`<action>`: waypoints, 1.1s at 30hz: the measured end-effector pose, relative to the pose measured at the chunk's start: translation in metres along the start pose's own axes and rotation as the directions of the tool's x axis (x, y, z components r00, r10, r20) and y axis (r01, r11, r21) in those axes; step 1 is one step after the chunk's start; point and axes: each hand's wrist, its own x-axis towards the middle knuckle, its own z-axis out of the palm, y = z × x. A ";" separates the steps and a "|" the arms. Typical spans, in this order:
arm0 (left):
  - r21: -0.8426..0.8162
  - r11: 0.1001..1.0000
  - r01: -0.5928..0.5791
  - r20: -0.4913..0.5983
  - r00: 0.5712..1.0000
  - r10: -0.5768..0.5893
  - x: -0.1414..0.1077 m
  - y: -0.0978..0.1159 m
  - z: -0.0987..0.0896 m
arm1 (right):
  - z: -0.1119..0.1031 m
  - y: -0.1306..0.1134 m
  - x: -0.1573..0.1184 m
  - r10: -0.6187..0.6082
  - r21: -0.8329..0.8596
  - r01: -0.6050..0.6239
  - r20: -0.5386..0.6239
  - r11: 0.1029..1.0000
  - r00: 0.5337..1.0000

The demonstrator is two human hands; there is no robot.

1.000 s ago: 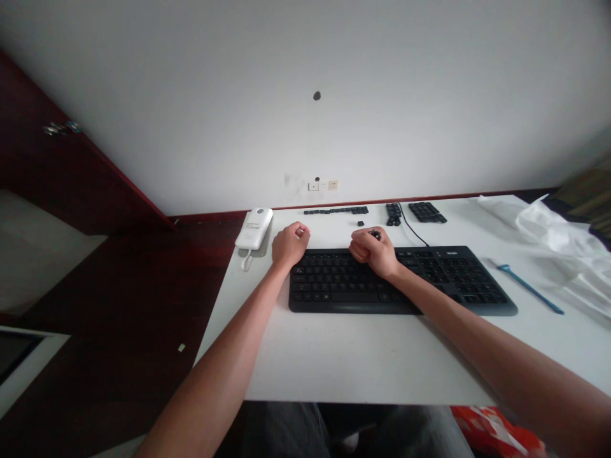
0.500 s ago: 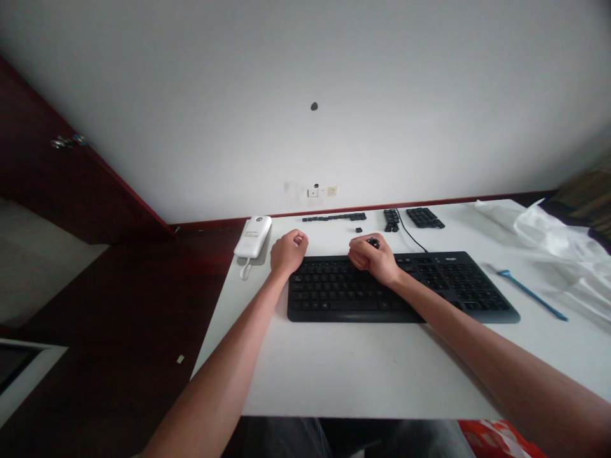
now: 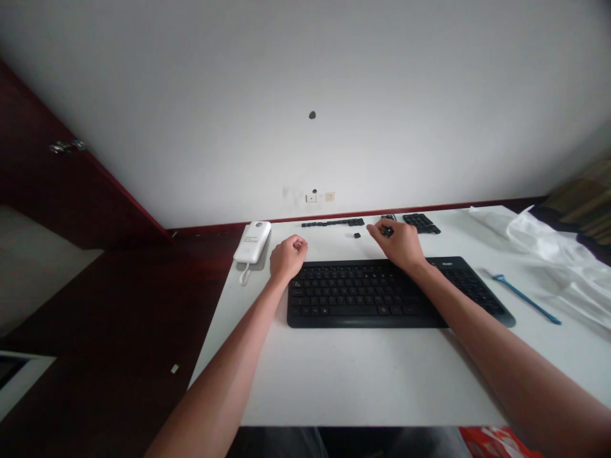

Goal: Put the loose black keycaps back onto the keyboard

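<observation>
On the white desk [image 3: 334,381], a black keycap [image 3: 357,235] lies between the hands [image 3: 287,257] [image 3: 398,245].

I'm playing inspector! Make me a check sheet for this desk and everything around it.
Surface: white desk, with things lying on it.
Job's things: black keyboard; row of loose black keycaps behind it; single keycap; cluster of black keycaps.
Clutter: white plastic sheet; blue plastic stick; white telephone.
Grippers: bare hands. Right hand pinches a small black keycap above the keyboard. Left hand curled by the keyboard's corner.
Cables: white coiled phone cord.
Surroundings: wall sockets; dark red floor.
</observation>
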 end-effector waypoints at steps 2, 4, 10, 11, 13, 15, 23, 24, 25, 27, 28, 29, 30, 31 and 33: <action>-0.002 1.000 -0.001 0.004 1.000 0.001 0.000 0.000 0.000 | 0.003 0.007 0.002 -0.027 -0.097 0.031 0.035 0.995 0.999; -0.001 1.000 0.000 0.009 1.000 0.000 0.000 0.001 -0.001 | 0.008 0.013 0.003 -0.071 -0.154 0.086 0.099 0.984 0.993; 0.003 1.000 0.003 0.007 1.000 -0.003 0.000 0.001 -0.001 | 0.019 0.020 0.002 -0.133 -0.265 0.215 0.295 0.940 0.946; 0.003 1.000 0.002 0.004 1.000 -0.002 0.000 0.001 -0.001 | 0.020 0.021 0.002 -0.129 -0.273 0.218 0.311 0.937 0.942; 0.004 1.000 0.000 0.000 1.000 0.000 0.000 0.001 -0.001 | 0.021 0.020 0.002 -0.116 -0.282 0.214 0.326 0.935 0.938; 0.003 1.000 0.000 0.003 1.000 0.000 0.000 0.001 -0.001 | 0.021 0.019 0.003 -0.099 -0.286 0.202 0.336 0.937 0.937; -0.002 1.000 -0.016 -0.005 1.000 0.016 -0.001 0.001 -0.001 | 0.017 0.014 0.003 -0.047 -0.335 0.167 0.338 0.928 0.940; -0.002 1.000 -0.018 -0.006 1.000 0.018 -0.001 0.000 -0.001 | 0.017 0.014 0.003 -0.060 -0.325 0.171 0.325 0.930 0.944; -0.001 1.000 -0.019 -0.007 1.000 0.019 -0.001 0.000 0.000 | 0.017 0.015 0.002 -0.073 -0.313 0.176 0.312 0.933 0.947; 0.002 1.000 -0.020 -0.006 1.000 0.020 0.000 0.000 0.000 | 0.017 0.016 0.002 -0.103 -0.287 0.194 0.301 0.938 0.948; 0.005 1.000 -0.019 -0.004 1.000 0.019 0.000 0.000 0.000 | 0.018 0.016 0.002 -0.115 -0.276 0.203 0.304 0.940 0.946; 0.007 1.000 -0.016 -0.001 1.000 0.016 0.000 0.000 0.000 | 0.018 0.016 0.002 -0.120 -0.265 0.208 0.312 0.942 0.942; 0.009 1.000 -0.014 0.001 1.000 0.014 0.000 0.000 0.000 | 0.019 0.016 0.002 -0.116 -0.257 0.206 0.324 0.944 0.939; 0.010 1.000 -0.012 0.003 1.000 0.012 0.000 0.000 0.000 | 0.019 0.016 0.002 -0.103 -0.255 0.195 0.337 0.947 0.936; 0.010 1.000 -0.011 0.007 1.000 0.011 0.000 0.001 -0.001 | 0.019 0.015 0.003 -0.054 -0.266 0.156 0.352 0.951 0.934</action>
